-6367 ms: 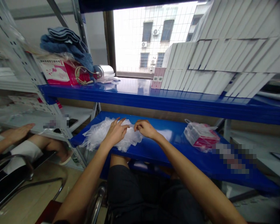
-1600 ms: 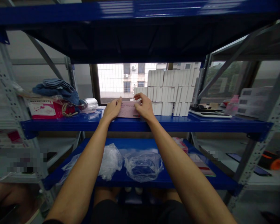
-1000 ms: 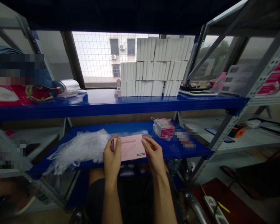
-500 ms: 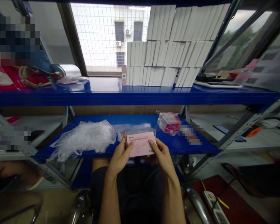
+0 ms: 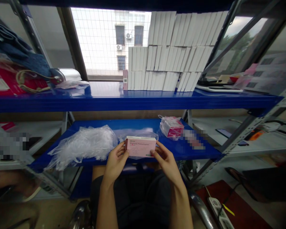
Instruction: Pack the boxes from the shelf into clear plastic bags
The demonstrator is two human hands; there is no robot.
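Note:
A pink medicine box (image 5: 140, 148) with printed lettering is held level above the front edge of the lower blue shelf (image 5: 133, 123). My left hand (image 5: 115, 160) grips its left end, thumb on the printed face. On the right end, my right hand (image 5: 165, 159) holds it the same way. The box's white upper edge faces up. Behind it lies a clear plastic bag (image 5: 122, 136), partly hidden by the box. Left of my hands spreads a heap of clear plastic bags (image 5: 85, 143). A wrapped pack of pink boxes (image 5: 173, 128) sits at the right.
Stacked white boxes (image 5: 171, 58) stand in rows on the upper blue shelf (image 5: 105, 103), one pink-sided box (image 5: 125, 80) at their left end. A phone (image 5: 228, 136) lies on the right-hand side shelf. A power strip (image 5: 220, 210) is low on the right.
The pink box has tilted, so its white upper edge now shows. Both hands have shifted slightly, with the left fingers moving along the box's left end.

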